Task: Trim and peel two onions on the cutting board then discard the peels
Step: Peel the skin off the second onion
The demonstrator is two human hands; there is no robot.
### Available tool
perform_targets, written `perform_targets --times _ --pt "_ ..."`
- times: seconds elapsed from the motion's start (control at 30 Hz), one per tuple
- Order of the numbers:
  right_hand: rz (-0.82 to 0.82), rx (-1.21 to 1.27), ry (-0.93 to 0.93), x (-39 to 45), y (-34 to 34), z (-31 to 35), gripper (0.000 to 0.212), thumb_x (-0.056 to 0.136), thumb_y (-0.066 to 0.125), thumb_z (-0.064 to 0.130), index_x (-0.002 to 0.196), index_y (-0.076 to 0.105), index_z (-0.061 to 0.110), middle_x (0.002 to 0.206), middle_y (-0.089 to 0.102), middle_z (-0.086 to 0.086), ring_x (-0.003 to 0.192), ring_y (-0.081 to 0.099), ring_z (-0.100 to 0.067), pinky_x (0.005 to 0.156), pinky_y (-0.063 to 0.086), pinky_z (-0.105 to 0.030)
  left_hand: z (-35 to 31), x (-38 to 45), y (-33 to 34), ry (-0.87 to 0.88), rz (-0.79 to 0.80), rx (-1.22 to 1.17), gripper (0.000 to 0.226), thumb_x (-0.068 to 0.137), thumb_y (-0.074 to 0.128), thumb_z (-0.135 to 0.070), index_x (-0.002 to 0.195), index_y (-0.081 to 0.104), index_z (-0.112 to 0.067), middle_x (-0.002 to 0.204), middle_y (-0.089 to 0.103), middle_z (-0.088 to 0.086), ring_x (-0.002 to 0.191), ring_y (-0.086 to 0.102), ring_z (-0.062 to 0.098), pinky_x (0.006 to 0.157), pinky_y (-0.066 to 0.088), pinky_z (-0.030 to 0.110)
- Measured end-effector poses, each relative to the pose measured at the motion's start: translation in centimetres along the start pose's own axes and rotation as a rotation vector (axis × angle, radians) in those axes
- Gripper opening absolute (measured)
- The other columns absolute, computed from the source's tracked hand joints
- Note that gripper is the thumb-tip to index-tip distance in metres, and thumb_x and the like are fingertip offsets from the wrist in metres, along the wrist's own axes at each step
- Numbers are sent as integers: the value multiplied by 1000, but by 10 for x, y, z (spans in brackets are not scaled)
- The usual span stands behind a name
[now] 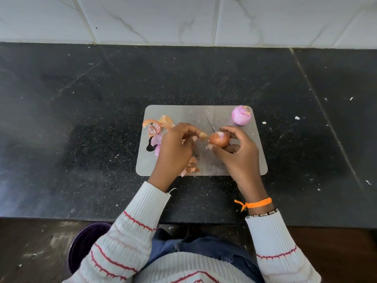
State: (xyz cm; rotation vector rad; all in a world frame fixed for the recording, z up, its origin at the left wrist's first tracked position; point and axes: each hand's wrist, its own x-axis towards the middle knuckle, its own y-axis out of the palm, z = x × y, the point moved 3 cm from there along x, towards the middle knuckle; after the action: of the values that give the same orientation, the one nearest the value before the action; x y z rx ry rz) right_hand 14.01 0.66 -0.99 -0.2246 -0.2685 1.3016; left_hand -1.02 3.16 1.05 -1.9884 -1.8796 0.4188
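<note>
I see the right hand [234, 152] curled round the brown onion [219, 139], fingers above and thumb below, holding it just over the middle of the board [204, 113]; the left hand [175, 148] sits close on the onion's left, thumb and forefinger pinching a scrap of skin [203, 135] at the onion's near end, so the skin comes away leftward, off toward the left hand; the onion's long axis runs roughly left to right between the two hands (as near as I can judge, since fingers cover much of it); a pale patch shows on its top where skin is already off, so I'd say the peeling of this one is partly done; the peeled onion [241, 115] rests at the board's far right corner, well apart from both hands, pink and bare; a thin knife [210, 123] lies on the board behind the hands, its handle hidden, neither hand on it; loose peels [161, 124] lie at the board's left edge, with more peels [191, 166] near the front edge under the left wrist; the board itself holds everything so far; down by the floor at my left a dark purple bin [85, 244] stands below the counter [81, 119], and what is in it I cannot tell; it looks the likely place for the peels, on the left hand's side.
</note>
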Motion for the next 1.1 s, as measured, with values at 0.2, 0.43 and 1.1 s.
perform_targets --times 0.2,0.43,1.1 --pt "86 123 -14 0 1 6 43 74 73 -1 110 60 18 112 61 2 83 68 -17 74 53 -23 -1 -1 2 -84 -13 -47 22 90 56 -9 104 70 -19 96 67 -9 75 67 8 67 54 14" --pt "125 211 -21 -2 -1 13 38 78 69 -3 110 60 16 109 64 6 78 70 -17 77 57 -31 -13 -4 2 -72 -22 -90 29 82 65 -16 110 68 -19 101 69 -10 80 65 -4 75 52 11" --pt "102 111 -111 -6 -3 6 34 73 71 2 105 63 12 105 66 -8 78 69 -15 69 55 -24 -17 -12 10 8 -11 -21 29 73 69 -6 100 73 -14 82 70 -10 72 66 -3 66 54 13"
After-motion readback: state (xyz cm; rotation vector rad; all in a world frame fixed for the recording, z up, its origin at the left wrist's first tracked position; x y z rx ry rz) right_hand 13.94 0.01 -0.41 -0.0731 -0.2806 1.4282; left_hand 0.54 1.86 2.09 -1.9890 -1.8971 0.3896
